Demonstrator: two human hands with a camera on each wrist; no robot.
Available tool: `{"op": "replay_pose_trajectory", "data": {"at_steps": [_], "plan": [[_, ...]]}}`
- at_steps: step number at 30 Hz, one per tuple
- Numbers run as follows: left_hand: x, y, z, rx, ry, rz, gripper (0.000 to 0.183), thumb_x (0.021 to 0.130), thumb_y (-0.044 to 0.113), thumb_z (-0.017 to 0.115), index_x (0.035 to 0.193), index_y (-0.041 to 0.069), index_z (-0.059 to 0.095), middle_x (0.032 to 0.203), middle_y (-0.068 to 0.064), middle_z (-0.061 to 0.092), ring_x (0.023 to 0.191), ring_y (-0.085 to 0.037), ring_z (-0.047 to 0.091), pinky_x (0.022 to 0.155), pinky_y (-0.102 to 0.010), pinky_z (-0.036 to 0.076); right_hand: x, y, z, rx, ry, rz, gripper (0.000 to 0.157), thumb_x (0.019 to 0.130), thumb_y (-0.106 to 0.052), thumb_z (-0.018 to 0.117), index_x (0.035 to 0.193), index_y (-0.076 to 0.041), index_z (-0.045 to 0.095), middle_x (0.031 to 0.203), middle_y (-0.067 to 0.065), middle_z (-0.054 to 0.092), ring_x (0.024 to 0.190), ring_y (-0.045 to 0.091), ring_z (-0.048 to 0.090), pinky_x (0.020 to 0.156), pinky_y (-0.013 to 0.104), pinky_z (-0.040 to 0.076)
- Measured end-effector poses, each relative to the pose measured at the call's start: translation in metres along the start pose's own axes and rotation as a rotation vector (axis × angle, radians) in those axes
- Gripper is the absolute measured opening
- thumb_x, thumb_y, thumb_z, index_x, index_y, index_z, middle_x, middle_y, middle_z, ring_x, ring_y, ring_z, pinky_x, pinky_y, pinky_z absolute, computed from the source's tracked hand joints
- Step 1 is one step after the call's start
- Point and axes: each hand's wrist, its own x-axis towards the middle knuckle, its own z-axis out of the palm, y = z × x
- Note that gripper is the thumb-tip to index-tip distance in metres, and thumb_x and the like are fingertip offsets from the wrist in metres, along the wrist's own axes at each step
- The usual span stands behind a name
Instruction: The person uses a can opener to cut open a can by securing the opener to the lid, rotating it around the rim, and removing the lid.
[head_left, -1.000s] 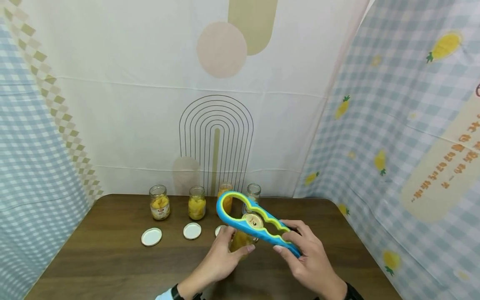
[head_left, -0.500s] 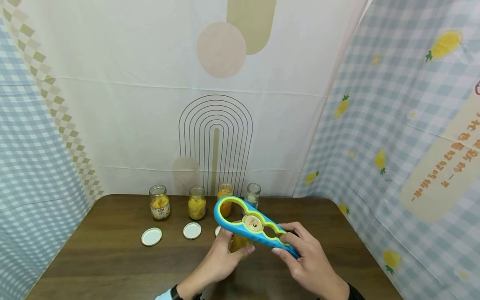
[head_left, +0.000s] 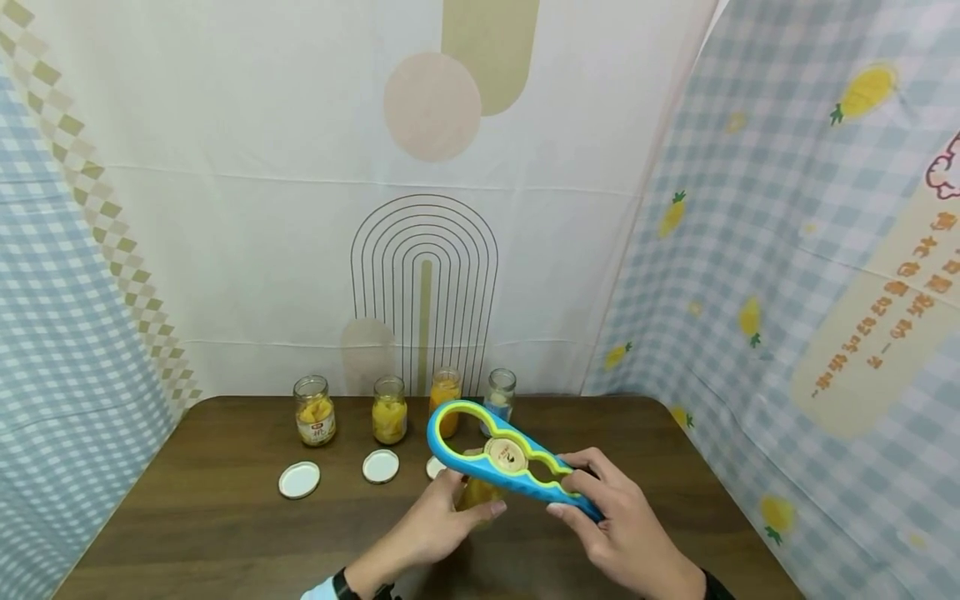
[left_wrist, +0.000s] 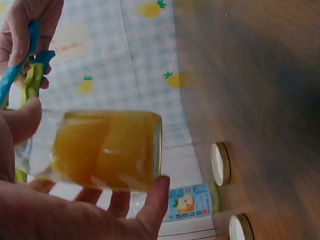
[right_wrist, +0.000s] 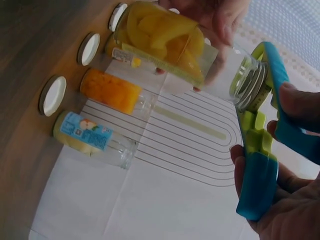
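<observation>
My left hand [head_left: 435, 523] grips a glass jar of yellow fruit pieces [left_wrist: 107, 150] around its side, thumb and fingers on opposite sides. A jar opener [head_left: 480, 472], blue outside with scalloped yellow-green inner edges, sits around the jar's pale printed lid [head_left: 506, 455]. My right hand [head_left: 618, 525] holds the opener's two handles at their free ends. In the right wrist view the handles stand somewhat apart and the opener [right_wrist: 257, 185] touches the lid rim. The jar's lower part is hidden in the head view by the left hand and opener.
Along the table's back stand lidless jars: peach [head_left: 316, 417], yellow fruit [head_left: 389, 417], orange fruit [head_left: 446, 392] and a blue-labelled one [head_left: 500, 396]. Lids lie before them, such as a left lid [head_left: 299, 480] and a middle lid [head_left: 380, 467]. Patterned cloth [head_left: 225, 250] hangs behind the table [head_left: 225, 533].
The opener has turned slightly, its looped end swinging toward me, and the lid's print has turned with it. Both hands keep their hold. The head view has shifted a little.
</observation>
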Motion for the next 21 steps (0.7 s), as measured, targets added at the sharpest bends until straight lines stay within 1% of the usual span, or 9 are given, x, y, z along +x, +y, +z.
{"op": "replay_pose_trajectory", "data": {"at_steps": [4, 6, 7, 8, 10, 11, 14, 17, 21], "plan": [[-0.001, -0.001, -0.008, -0.005, -0.098, 0.022, 0.055, 0.103, 0.039, 0.072, 0.153, 0.030, 0.052, 0.157, -0.001, 0.058, 0.153, -0.036, 0.045, 0.120, -0.070, 0.039, 0.000, 0.002, -0.006, 0.015, -0.029, -0.016, 0.009, 0.098, -0.019, 0.079, 0.101, -0.023, 0.071, 0.128, 0.001, 0.066, 0.083, -0.005, 0.053, 0.068, 0.018, 0.049], [-0.002, -0.003, -0.013, -0.020, -0.162, 0.035, 0.055, 0.104, 0.035, 0.070, 0.155, 0.033, 0.049, 0.159, 0.000, 0.055, 0.153, -0.035, 0.045, 0.117, -0.068, 0.043, 0.000, 0.003, -0.009, 0.021, -0.057, -0.024, 0.009, 0.098, -0.019, 0.079, 0.101, -0.023, 0.071, 0.130, 0.000, 0.065, 0.085, -0.003, 0.055, 0.070, 0.018, 0.050], [-0.003, -0.005, -0.015, -0.019, -0.191, 0.045, 0.054, 0.105, 0.035, 0.070, 0.155, 0.034, 0.049, 0.160, 0.001, 0.055, 0.153, -0.033, 0.045, 0.118, -0.065, 0.043, 0.001, 0.004, -0.010, 0.022, -0.074, -0.025, 0.009, 0.098, -0.020, 0.079, 0.101, -0.024, 0.071, 0.131, -0.001, 0.065, 0.086, -0.003, 0.055, 0.071, 0.018, 0.050], [-0.003, -0.006, -0.017, -0.024, -0.221, 0.050, 0.053, 0.106, 0.034, 0.069, 0.155, 0.036, 0.049, 0.160, 0.003, 0.054, 0.151, -0.029, 0.046, 0.117, -0.060, 0.046, 0.002, 0.004, -0.010, 0.025, -0.091, -0.026, 0.009, 0.098, -0.022, 0.078, 0.101, -0.025, 0.070, 0.131, -0.002, 0.065, 0.088, -0.003, 0.056, 0.072, 0.018, 0.051], [-0.003, -0.009, -0.022, -0.033, -0.283, 0.076, 0.053, 0.107, 0.031, 0.067, 0.156, 0.036, 0.048, 0.159, 0.004, 0.055, 0.148, -0.020, 0.049, 0.119, -0.048, 0.044, 0.004, 0.005, -0.012, 0.035, -0.123, -0.029, 0.008, 0.099, -0.024, 0.078, 0.100, -0.025, 0.070, 0.132, -0.003, 0.064, 0.089, -0.003, 0.056, 0.072, 0.018, 0.051], [-0.002, -0.010, -0.024, -0.026, -0.309, 0.089, 0.054, 0.108, 0.030, 0.066, 0.157, 0.036, 0.047, 0.159, 0.005, 0.055, 0.145, -0.016, 0.051, 0.117, -0.041, 0.045, 0.005, 0.006, -0.012, 0.046, -0.138, -0.035, 0.007, 0.100, -0.025, 0.076, 0.100, -0.024, 0.069, 0.132, -0.003, 0.064, 0.088, -0.003, 0.056, 0.072, 0.018, 0.051], [-0.003, -0.015, -0.030, -0.029, -0.374, 0.097, 0.058, 0.109, 0.029, 0.064, 0.162, 0.033, 0.042, 0.164, 0.002, 0.051, 0.139, -0.006, 0.053, 0.114, -0.028, 0.045, 0.006, 0.007, -0.012, 0.086, -0.178, -0.055, 0.008, 0.100, -0.021, 0.076, 0.098, -0.022, 0.068, 0.132, 0.000, 0.064, 0.089, -0.002, 0.058, 0.073, 0.018, 0.052], [-0.004, -0.019, -0.035, -0.051, -0.419, 0.083, 0.062, 0.109, 0.028, 0.064, 0.165, 0.027, 0.038, 0.169, -0.005, 0.044, 0.136, -0.002, 0.055, 0.110, -0.021, 0.047, 0.006, 0.009, -0.011, 0.113, -0.198, -0.079, 0.014, 0.099, -0.014, 0.077, 0.099, -0.023, 0.067, 0.132, 0.003, 0.064, 0.091, 0.000, 0.060, 0.073, 0.018, 0.052], [-0.004, -0.022, -0.040, -0.085, -0.452, 0.055, 0.061, 0.109, 0.028, 0.064, 0.165, 0.023, 0.040, 0.167, -0.010, 0.047, 0.133, -0.001, 0.058, 0.107, -0.019, 0.048, 0.006, 0.010, -0.009, 0.118, -0.196, -0.089, 0.018, 0.098, -0.013, 0.078, 0.100, -0.026, 0.065, 0.132, 0.002, 0.064, 0.097, 0.003, 0.061, 0.076, 0.019, 0.053]]}}
